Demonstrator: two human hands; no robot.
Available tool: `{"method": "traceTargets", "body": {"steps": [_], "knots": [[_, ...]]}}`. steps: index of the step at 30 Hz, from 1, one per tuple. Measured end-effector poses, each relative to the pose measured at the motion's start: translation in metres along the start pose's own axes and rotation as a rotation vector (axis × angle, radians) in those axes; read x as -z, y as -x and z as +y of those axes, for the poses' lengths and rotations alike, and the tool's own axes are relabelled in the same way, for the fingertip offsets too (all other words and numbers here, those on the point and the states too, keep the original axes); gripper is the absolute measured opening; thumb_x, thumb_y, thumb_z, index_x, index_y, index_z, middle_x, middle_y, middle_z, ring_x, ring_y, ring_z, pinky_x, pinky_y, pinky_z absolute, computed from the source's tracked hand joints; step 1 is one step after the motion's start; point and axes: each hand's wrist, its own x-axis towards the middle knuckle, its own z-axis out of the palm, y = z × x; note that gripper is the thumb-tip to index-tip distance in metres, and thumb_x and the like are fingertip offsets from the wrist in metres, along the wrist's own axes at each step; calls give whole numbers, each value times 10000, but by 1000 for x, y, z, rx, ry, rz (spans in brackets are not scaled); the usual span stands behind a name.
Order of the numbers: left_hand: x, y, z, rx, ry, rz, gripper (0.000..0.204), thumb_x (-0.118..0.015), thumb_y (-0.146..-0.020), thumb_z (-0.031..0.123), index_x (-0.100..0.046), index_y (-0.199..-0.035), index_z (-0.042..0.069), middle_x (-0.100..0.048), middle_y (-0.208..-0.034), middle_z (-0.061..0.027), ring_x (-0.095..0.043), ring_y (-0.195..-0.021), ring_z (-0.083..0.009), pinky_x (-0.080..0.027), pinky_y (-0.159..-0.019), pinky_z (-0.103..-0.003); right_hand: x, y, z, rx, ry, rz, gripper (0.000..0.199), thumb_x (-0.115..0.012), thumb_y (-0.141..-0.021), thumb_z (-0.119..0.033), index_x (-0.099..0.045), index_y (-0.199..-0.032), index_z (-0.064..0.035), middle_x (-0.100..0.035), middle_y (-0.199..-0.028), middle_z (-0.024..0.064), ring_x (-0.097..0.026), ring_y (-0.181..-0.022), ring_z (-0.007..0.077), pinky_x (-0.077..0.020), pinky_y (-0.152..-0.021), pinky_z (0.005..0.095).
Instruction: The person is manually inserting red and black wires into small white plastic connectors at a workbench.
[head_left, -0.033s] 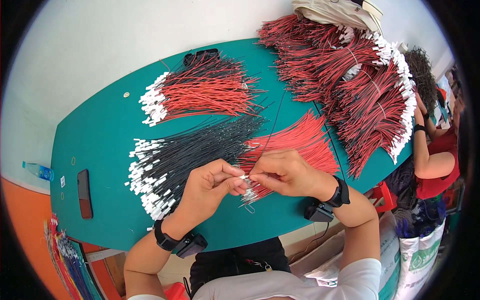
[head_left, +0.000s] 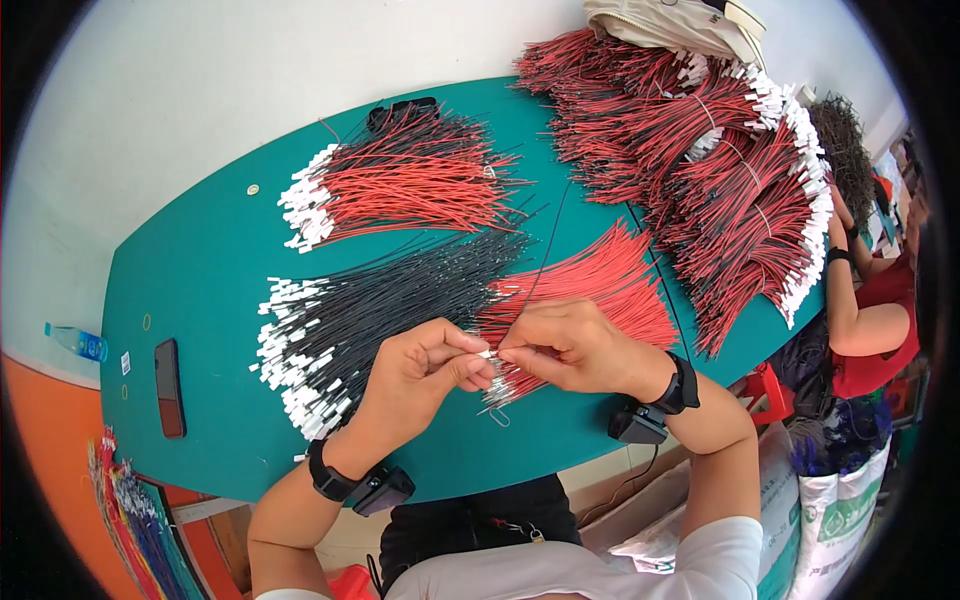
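Observation:
My left hand (head_left: 430, 372) and my right hand (head_left: 565, 345) meet fingertip to fingertip above the green table (head_left: 200, 270). Between them sits a small white connector (head_left: 488, 354), pinched by the left fingers. The right fingers pinch a thin black wire (head_left: 545, 255) that runs up and away across the table. Under my hands lie a fan of black wires with white connectors (head_left: 370, 310) and a fan of red wires (head_left: 600, 280). Both wrists wear black bands with small black units.
A bundle of red and black wires (head_left: 400, 185) lies further back. A large heap of bundled wires (head_left: 730, 170) fills the right end. A dark phone (head_left: 169, 387) lies at the left. Another person (head_left: 865, 310) sits at the right edge. A wire loop (head_left: 497, 412) lies near my hands.

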Motion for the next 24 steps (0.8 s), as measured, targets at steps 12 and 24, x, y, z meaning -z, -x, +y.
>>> {"method": "traceTargets", "body": {"steps": [12,24], "knots": [[-2,2,-1,0,33,-23,80,-599,-927,8,-592,-996,-31,-693,-883,-136,-688,-798,-174,-568,-709,-282,-6,1,1,89,27,30,70,-706,-810,-45,-658,-861,-40,-623,-730,90,-607,-643,262,-473,-554,343],[-1,2,-1,-10,44,-25,86,-594,-933,18,-591,-1003,-32,-692,-871,-143,-689,-780,-182,-571,-700,-288,-8,1,-1,79,43,-15,108,-687,-810,-50,-606,-881,-49,-580,-736,100,-593,-699,296,-474,-601,386]]}}
